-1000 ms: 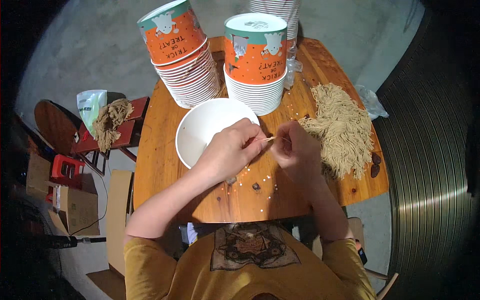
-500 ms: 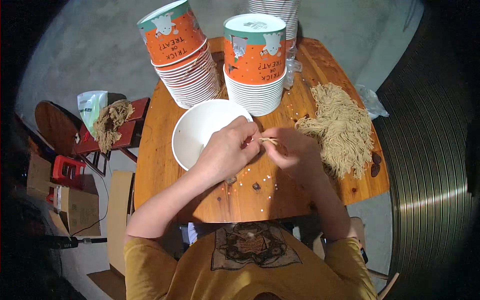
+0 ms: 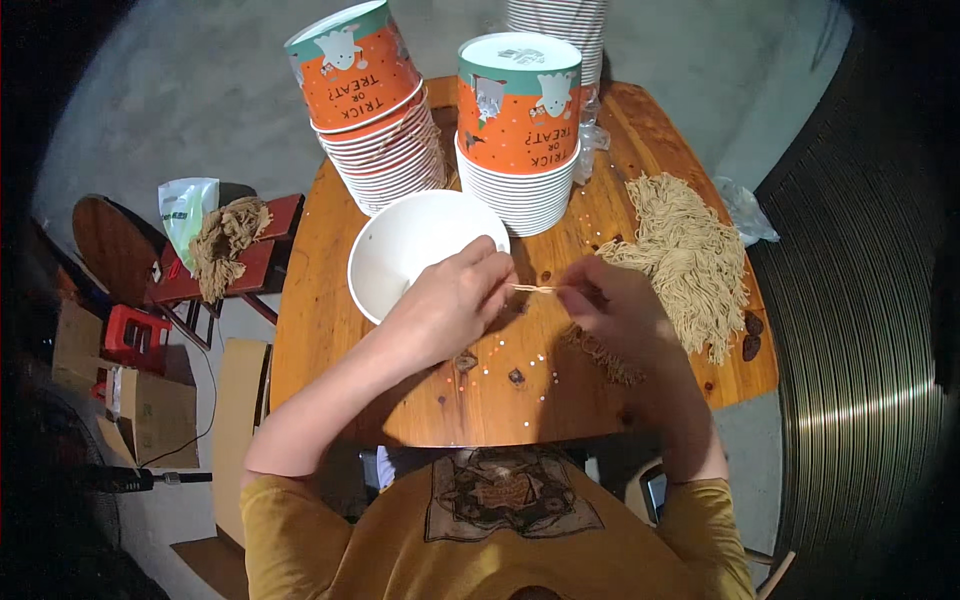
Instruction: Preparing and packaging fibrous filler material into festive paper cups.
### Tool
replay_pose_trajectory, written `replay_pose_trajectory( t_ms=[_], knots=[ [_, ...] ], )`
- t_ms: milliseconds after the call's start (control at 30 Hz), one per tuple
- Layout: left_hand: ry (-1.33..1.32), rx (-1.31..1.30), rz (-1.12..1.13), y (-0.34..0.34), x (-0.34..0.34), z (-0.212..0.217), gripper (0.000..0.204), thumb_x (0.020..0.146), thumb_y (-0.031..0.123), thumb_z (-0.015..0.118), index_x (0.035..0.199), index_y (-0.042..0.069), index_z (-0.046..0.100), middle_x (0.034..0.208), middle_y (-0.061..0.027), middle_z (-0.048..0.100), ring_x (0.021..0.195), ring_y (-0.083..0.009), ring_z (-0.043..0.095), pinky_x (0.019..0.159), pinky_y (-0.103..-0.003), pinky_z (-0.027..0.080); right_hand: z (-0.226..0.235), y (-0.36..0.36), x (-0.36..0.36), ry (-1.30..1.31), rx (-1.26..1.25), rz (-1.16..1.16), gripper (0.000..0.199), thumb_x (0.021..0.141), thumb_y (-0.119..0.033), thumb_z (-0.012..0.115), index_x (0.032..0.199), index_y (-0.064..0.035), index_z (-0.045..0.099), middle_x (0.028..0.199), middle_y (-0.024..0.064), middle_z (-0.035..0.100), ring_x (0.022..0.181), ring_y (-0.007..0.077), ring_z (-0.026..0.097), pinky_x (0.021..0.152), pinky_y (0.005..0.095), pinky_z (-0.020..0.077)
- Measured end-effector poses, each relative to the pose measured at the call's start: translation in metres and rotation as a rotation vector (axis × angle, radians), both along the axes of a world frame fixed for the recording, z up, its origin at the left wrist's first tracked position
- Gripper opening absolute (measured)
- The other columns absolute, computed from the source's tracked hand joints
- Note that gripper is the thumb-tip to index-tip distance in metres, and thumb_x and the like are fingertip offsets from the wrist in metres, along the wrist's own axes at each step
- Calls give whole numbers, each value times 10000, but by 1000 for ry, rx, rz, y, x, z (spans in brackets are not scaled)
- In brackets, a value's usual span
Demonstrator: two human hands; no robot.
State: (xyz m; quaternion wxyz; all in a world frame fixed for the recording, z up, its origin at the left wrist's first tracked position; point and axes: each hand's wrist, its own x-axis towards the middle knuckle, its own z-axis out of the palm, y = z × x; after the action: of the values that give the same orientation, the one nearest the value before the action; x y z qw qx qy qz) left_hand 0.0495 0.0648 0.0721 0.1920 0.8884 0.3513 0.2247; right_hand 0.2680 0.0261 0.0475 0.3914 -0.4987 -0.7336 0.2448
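A white paper bucket [image 3: 392,245] lies tipped on the wooden table, its mouth toward me. My left hand [image 3: 450,305] is closed at the bucket's right rim, its fingertips pinching a tan cord [image 3: 534,288] there. From those fingers the cord runs in a short, straight stretch to my right hand [image 3: 622,315], which is closed on it. More tan cord [image 3: 607,362] hangs below my right hand onto the table. How the cord meets the bucket is hidden behind my left fingers.
Two stacks of upturned orange buckets, a left stack [image 3: 365,110] and a middle stack [image 3: 518,120], stand beyond the white one. Another white stack [image 3: 560,20] is behind. A heap of tan cords [image 3: 690,265] lies at right. Small pale beads [image 3: 541,357] dot the wooden table [image 3: 330,400].
My hands have drawn apart, the right one moving right, and the cord between them is now stretched straight. Cord hanging under my right hand has come into sight.
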Motion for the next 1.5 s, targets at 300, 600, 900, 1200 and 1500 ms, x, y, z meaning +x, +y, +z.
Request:
replay_pose_trajectory(
  t_ms=[300, 600, 900, 1200, 1500],
  knots=[
    [-261, 14, 77, -24, 0, 4, 222, 809, 141, 657, 1027, 101, 649, 927, -67, 547, 918, -266, 557, 775, -375, 480, 33, -11, -25, 236, -160, 86, 98, 876, -102, 609, 829, -28, 568, 654, -48, 474, 590, 22, 402, 522, 198, 345],
    [-273, 140, 255, -27, -13, -19, 213, 805, 109, 652, 1012, 88, 698, 969, -56, 666, 852, -232, 649, 747, -354, 517, 49, -33, -37, 182, 23, 255, 130, 882, -144, 606, 854, -24, 564, 650, 34, 544, 572, 85, 497, 537, 249, 428],
    [-201, 291, 234, -34, -33, -24, 224, 793, 82, 657, 1006, 51, 594, 779, -58, 639, 777, -225, 626, 878, -381, 404, 54, -32, -62, 490, -97, 185, 126, 880, -109, 597, 795, -29, 548, 709, -3, 519, 616, 60, 461, 543, 233, 376],
    [-123, 379, 212, -42, -34, -31, 216, 748, 195, 731, 710, 55, 571, 647, -51, 544, 707, -233, 580, 976, -467, 321, 37, 67, -77, 264, 39, 81, 140, 907, -137, 565, 839, -15, 551, 641, -13, 486, 611, 62, 471, 571, 251, 419],
    [-217, 235, 177, -52, -37, -29, 255, 778, 155, 711, 918, 53, 524, 808, -57, 552, 763, -240, 553, 806, -392, 366, 18, 88, -88, -516, 137, 111, 183, 896, -223, 525, 904, -52, 590, 843, 156, 629, 795, 361, 604, 683, 454, 471]
  ],
)
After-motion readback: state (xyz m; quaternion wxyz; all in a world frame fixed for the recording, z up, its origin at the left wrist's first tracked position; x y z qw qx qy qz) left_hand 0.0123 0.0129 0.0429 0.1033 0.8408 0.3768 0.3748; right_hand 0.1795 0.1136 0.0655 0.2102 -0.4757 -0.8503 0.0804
